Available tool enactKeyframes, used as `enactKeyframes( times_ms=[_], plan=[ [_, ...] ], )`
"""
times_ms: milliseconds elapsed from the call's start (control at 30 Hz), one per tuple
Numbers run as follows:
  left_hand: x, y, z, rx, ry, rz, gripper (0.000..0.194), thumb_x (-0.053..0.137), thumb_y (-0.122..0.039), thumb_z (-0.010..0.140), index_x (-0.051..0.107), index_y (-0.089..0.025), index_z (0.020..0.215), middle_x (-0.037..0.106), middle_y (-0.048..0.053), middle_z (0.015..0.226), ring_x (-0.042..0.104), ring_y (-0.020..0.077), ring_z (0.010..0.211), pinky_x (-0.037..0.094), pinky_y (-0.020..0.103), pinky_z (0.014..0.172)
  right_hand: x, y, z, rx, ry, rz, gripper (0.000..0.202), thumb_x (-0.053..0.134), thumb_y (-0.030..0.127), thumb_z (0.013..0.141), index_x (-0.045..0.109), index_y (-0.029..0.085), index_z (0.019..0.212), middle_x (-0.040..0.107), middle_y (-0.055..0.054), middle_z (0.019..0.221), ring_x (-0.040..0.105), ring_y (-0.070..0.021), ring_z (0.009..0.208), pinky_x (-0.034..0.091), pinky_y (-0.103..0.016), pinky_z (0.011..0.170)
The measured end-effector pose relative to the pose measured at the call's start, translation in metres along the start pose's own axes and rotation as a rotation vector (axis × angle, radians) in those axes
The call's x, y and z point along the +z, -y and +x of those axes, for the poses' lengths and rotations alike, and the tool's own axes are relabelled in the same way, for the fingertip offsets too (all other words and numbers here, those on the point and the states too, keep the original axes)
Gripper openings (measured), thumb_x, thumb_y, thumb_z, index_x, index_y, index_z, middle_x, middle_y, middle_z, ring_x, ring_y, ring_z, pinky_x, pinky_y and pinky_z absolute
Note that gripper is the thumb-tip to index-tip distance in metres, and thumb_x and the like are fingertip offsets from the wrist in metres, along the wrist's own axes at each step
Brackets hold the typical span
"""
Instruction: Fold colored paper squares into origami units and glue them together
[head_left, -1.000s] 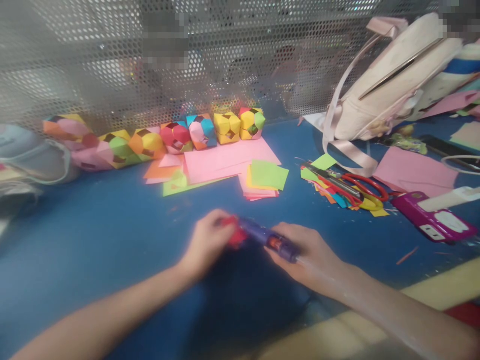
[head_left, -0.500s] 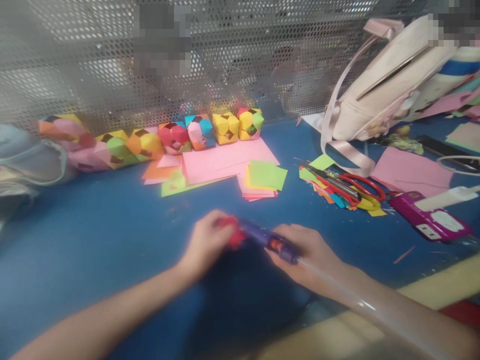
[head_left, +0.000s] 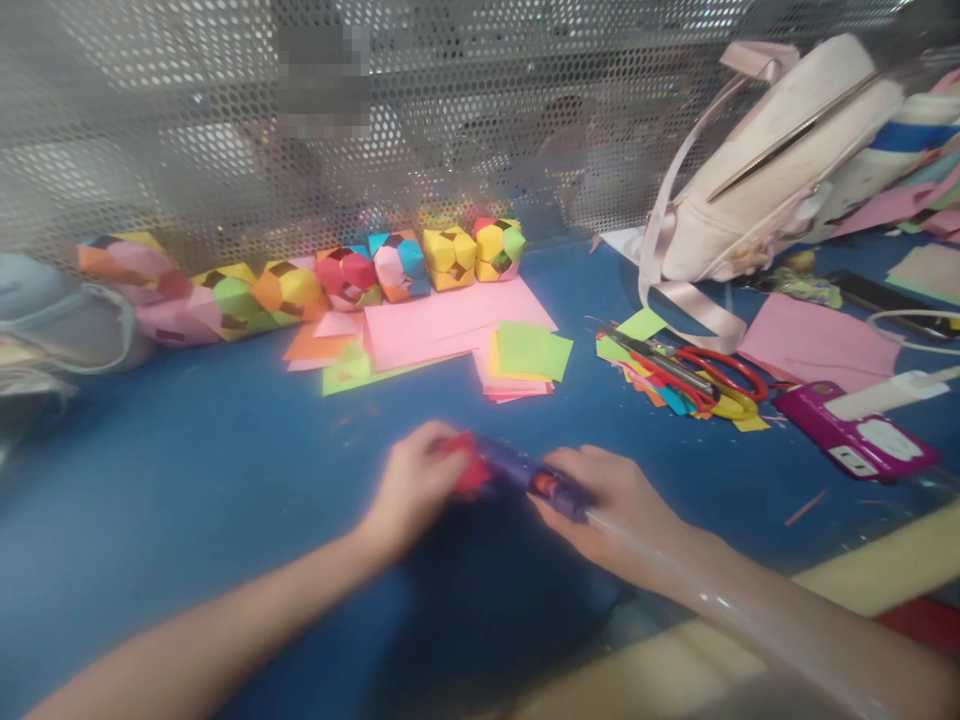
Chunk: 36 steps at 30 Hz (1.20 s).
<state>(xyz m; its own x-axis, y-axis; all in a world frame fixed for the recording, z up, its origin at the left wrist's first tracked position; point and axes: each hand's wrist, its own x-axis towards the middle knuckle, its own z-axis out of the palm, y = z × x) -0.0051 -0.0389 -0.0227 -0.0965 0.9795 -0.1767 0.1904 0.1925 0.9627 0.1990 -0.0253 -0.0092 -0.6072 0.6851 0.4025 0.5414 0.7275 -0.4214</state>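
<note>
My left hand (head_left: 415, 477) pinches a small red folded paper piece (head_left: 472, 468), blurred, over the blue table. My right hand (head_left: 611, 505) is wrapped round a purple hot glue gun (head_left: 514, 468). A long clear glue stick (head_left: 697, 590) runs out of its back end, over my right forearm. The gun's tip points left and meets or nearly meets the red paper; blur hides whether they touch. Beyond my hands lie stacked green, yellow and pink paper squares (head_left: 529, 350) and a larger pink sheet (head_left: 442, 320).
Several folded paper balls (head_left: 345, 278) line the perforated metal panel (head_left: 450, 130). To the right are red-handled scissors (head_left: 720, 370) on paper scraps, a purple power strip (head_left: 855, 430), a pink sheet (head_left: 817, 340) and a pale bag (head_left: 765, 170). A grey-white bag (head_left: 67, 310) sits far left.
Both hands hold almost the same pose, with the glue gun still at the red paper. The view has shifted very slightly.
</note>
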Motion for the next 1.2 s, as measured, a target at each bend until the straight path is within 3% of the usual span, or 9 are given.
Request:
enactKeyframes(
  times_ms=[1067,1200],
  plan=[
    [0.0018,-0.0007,-0.0005,-0.029,-0.03,-0.056,0.007,0.06,-0.022,0.071,0.057,-0.016,0.072,0.064,-0.003,0.054,0.058,0.0116,0.043,0.047,0.02,0.045,0.0001,-0.0005,-0.0018,0.009,0.005,0.001,0.007,0.049,0.023,0.083,0.055,0.019,0.081,0.064,-0.001,0.069,0.053,-0.0134,0.056,0.04,-0.025,0.054],
    [-0.0001,0.0008,0.0005,-0.058,-0.022,-0.076,0.009,0.059,-0.024,0.072,0.057,-0.016,0.076,0.067,0.0,0.06,0.062,0.0145,0.049,0.048,0.023,0.047,-0.0014,0.0011,-0.0017,0.026,-0.045,-0.01,0.01,0.048,0.025,0.084,0.056,0.019,0.084,0.065,-0.002,0.07,0.056,-0.0143,0.056,0.042,-0.026,0.055]
  ],
)
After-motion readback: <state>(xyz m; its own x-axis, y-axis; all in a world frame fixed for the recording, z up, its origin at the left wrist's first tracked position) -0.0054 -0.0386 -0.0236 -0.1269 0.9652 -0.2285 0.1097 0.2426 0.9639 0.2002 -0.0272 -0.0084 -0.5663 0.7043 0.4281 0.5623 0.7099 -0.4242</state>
